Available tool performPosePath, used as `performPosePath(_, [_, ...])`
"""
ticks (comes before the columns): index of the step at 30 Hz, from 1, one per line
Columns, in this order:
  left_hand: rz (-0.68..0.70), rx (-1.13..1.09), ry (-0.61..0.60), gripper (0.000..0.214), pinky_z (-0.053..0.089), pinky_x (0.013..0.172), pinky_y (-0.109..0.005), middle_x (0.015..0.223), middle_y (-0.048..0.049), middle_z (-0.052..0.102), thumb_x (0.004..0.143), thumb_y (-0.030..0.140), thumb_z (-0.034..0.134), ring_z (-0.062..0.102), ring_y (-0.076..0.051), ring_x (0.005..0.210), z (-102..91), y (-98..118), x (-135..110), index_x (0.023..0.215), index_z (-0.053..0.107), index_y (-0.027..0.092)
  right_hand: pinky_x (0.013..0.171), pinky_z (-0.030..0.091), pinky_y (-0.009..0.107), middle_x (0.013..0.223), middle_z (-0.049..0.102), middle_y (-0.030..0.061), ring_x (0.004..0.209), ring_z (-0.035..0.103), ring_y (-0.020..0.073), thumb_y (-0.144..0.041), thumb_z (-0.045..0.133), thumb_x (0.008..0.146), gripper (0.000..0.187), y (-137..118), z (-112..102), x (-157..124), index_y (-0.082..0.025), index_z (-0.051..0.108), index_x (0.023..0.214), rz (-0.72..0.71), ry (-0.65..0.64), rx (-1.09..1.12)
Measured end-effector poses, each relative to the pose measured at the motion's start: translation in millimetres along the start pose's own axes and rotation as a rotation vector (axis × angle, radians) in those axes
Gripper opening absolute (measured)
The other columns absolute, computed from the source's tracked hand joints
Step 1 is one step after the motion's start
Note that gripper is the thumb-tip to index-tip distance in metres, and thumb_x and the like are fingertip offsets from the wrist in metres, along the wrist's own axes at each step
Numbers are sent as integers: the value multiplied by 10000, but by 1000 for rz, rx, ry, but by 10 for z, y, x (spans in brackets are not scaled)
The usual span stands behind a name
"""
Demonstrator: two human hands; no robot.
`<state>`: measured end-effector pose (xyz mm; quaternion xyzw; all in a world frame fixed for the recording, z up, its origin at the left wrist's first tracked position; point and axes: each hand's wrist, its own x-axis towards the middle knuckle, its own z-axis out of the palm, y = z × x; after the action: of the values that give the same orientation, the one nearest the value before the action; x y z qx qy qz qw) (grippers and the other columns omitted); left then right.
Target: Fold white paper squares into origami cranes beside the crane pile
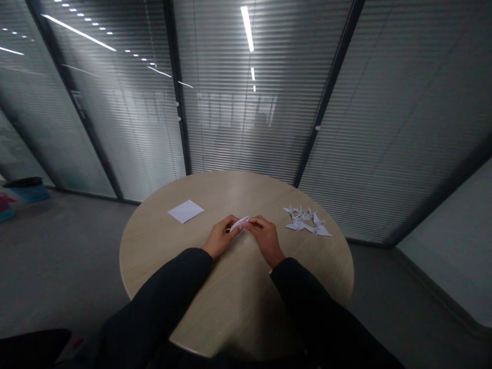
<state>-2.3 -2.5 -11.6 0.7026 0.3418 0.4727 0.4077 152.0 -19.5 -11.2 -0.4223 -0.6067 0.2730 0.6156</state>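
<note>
Paper [239, 223] clamped in left hand [220, 236] and right hand [266, 238], above table [246, 189].
From my remote seat I read its long axis as slanting away to the right, narrow end at the right hand. Both hands angle inward, fingers [257, 221] curled. Sheet [185, 211] lies flat at left, folded cranes [298, 224] bunched right.

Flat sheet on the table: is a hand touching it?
No, the left hand and right hand hold folded paper away from the sheet.
</note>
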Motion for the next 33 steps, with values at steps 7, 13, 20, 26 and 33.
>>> performPosePath(7, [-191, -330, -111, 483, 522, 655, -311, 746, -85, 708, 643, 552, 734, 676, -184, 630, 13, -19, 1, 813, 581, 126, 722, 490, 310, 775, 691, 31, 739, 635, 189, -392, 716, 676, 213, -43, 18, 1, -187, 696, 729, 151, -32, 147])
performPosePath(13, [-247, -376, -142, 465, 532, 655, -306, 738, -69, 716, 584, 508, 788, 691, -198, 640, 19, -25, 0, 784, 611, 126, 673, 467, 302, 672, 678, 23, 672, 611, 185, -402, 745, 628, 234, -52, -1, 9, -175, 692, 643, 202, 4, 82])
performPosePath(20, [-372, -436, -165, 551, 541, 694, -335, 742, -115, 716, 494, 516, 832, 694, -212, 659, 34, -70, 20, 769, 658, 71, 632, 418, 274, 647, 636, 3, 643, 545, 154, -417, 716, 654, 248, -77, -39, 32, -171, 685, 671, 221, 100, 98])
performPosePath(26, [-399, -491, -158, 551, 541, 688, -366, 694, -124, 703, 497, 509, 843, 677, -208, 617, 5, -3, -4, 758, 661, 60, 602, 388, 254, 598, 556, -28, 607, 496, 131, -451, 690, 676, 287, -101, -22, 32, -177, 620, 628, 222, -11, 138])
performPosePath(33, [-368, -457, -175, 536, 527, 720, -360, 737, -117, 689, 602, 553, 772, 663, -193, 663, -2, -5, -4, 817, 673, 71, 589, 384, 257, 579, 550, -33, 577, 501, 134, -443, 644, 714, 289, 45, -42, 42, -182, 583, 605, 178, -85, -17])
